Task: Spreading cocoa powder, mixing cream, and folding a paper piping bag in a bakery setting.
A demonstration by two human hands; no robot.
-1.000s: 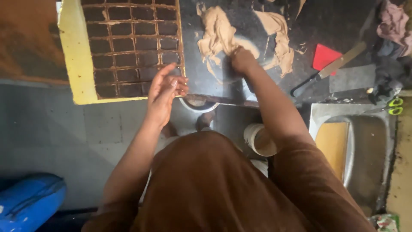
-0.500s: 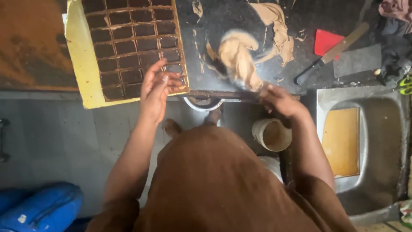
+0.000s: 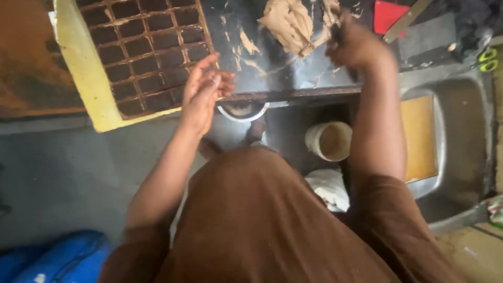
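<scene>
R hand (image 3: 359, 46): fingers curled together round a dark tool, partly hidden and blurred, kind cannot be told; hand sits on the dark worktop (image 3: 272, 78) toward its far edge, touching the tan paste mass (image 3: 291, 22). Paste spread in a lump w/ thin smears trailing toward the near edge. L hand (image 3: 203, 90): fingers apart, loosely extended, holding nothing; it hovers at the worktop's near edge, just beside the near right corner of the brown grid mould (image 3: 149, 50). Mould has rows of square cells, lies on a yellow board (image 3: 86, 89) at the worktop's left end, tilted slightly to the edges. Below the near edge: small metal bowl (image 3: 242, 110) partly under the worktop lip; round beige tub (image 3: 329, 140) near it; white cloth (image 3: 330, 187) beside the person's brown garment. Right side: metal sink (image 3: 456, 136) w/ orange board (image 3: 419, 133) in it. Far right corner: red scraper (image 3: 389, 14), flat wooden-handled blade (image 3: 406, 21) just beside it. Blue object (image 3: 57, 259) on floor, lower left.
</scene>
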